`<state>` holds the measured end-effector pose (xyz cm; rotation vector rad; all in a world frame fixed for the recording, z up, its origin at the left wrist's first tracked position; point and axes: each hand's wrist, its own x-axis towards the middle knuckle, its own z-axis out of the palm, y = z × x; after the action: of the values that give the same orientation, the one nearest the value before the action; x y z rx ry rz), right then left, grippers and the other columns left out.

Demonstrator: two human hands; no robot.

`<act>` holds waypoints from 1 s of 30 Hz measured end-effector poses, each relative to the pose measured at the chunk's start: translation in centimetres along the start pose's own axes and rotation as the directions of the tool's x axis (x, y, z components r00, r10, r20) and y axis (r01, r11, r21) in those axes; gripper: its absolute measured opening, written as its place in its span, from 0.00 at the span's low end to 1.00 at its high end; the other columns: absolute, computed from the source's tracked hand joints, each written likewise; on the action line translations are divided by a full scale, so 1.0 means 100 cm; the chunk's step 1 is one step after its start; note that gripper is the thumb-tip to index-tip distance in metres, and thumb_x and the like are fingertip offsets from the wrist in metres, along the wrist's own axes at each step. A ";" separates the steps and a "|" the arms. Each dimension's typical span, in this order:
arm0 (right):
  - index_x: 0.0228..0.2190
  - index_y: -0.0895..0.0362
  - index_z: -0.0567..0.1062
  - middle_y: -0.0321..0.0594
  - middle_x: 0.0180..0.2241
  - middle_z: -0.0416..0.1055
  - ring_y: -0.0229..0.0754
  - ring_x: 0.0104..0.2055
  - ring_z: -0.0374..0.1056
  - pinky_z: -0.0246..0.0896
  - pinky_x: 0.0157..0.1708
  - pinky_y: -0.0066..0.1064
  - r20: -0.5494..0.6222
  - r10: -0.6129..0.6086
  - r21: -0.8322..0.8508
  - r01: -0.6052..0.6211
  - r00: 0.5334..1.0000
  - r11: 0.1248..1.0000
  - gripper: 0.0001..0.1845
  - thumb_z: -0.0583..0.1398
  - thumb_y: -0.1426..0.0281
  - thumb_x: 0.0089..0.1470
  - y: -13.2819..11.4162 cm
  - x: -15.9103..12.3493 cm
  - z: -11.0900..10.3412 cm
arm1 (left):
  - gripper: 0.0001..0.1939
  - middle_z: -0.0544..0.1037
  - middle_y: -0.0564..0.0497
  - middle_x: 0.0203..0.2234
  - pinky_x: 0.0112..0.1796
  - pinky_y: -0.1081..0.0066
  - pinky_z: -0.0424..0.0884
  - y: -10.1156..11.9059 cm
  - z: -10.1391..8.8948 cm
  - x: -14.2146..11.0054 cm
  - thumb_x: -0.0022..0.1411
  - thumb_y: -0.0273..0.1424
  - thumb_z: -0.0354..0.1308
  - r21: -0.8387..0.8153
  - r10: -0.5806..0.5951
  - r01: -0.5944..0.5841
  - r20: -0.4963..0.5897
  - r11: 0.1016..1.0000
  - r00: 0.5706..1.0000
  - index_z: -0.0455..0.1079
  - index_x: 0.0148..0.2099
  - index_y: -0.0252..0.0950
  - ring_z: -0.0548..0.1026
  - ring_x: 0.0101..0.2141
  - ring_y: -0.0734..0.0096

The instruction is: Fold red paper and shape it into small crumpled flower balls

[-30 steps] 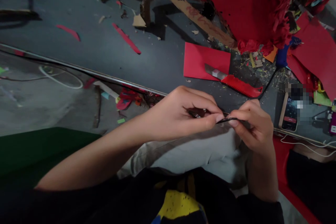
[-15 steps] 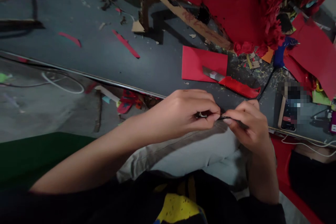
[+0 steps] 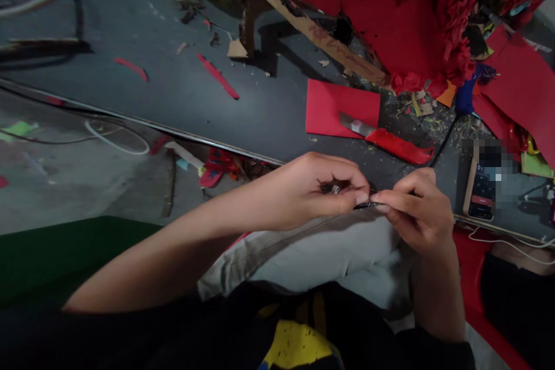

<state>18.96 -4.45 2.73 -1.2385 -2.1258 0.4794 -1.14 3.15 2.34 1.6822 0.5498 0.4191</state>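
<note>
My left hand (image 3: 327, 185) pinches a thin black strip (image 3: 366, 205) between thumb and fingertips, above my lap. On the strip's other end, my right hand (image 3: 417, 208) closes with thumb and forefinger, so the two sets of fingertips nearly meet. What the strip is made of is too small to tell. Just beyond the hands lies a box cutter (image 3: 399, 145) with a red handle, its blade resting on a red rectangle of paper or foam (image 3: 323, 107) on the grey table (image 3: 264, 121).
A large red construction with a cardboard edge (image 3: 321, 34) stands at the back. A phone (image 3: 480, 188) lies near the table's right edge, beside red sheets (image 3: 522, 78). Red strips (image 3: 218, 76) and scraps litter the table. Another person's dark clothing (image 3: 515, 295) shows at the lower right.
The view has shifted slightly, so everything appears a little farther right. Both hands keep hold of the black strip, and more of it shows by the left fingertips.
</note>
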 end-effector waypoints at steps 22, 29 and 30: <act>0.37 0.52 0.74 0.29 0.24 0.66 0.32 0.25 0.59 0.49 0.36 0.33 -0.081 -0.044 -0.188 0.028 0.996 0.982 0.07 0.57 0.73 0.57 -0.001 -0.001 0.004 | 0.06 0.73 0.53 0.26 0.29 0.80 0.64 0.002 0.005 -0.010 0.61 0.25 0.53 0.062 0.098 -0.089 -0.150 0.994 0.984 0.71 0.33 0.32 0.71 0.27 0.78; 0.36 0.53 0.72 0.29 0.24 0.67 0.33 0.26 0.60 0.48 0.36 0.33 -0.030 -0.069 -0.255 0.059 0.997 0.965 0.06 0.56 0.73 0.57 -0.003 0.001 0.006 | 0.08 0.75 0.51 0.28 0.32 0.77 0.64 -0.001 0.002 -0.014 0.63 0.27 0.53 0.313 0.199 -0.147 -0.144 0.938 0.969 0.72 0.33 0.33 0.72 0.28 0.75; 0.36 0.53 0.72 0.29 0.24 0.68 0.33 0.26 0.60 0.48 0.36 0.33 -0.030 -0.067 -0.256 0.057 0.997 0.965 0.06 0.56 0.74 0.57 -0.003 0.001 0.006 | 0.07 0.75 0.50 0.28 0.33 0.77 0.64 -0.001 0.003 -0.014 0.63 0.26 0.53 0.339 0.215 -0.156 -0.147 0.928 0.965 0.72 0.34 0.33 0.72 0.29 0.75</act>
<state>18.34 -4.52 2.44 -1.3032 -2.2382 0.1560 -2.16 2.13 2.21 2.0365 0.6199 0.6535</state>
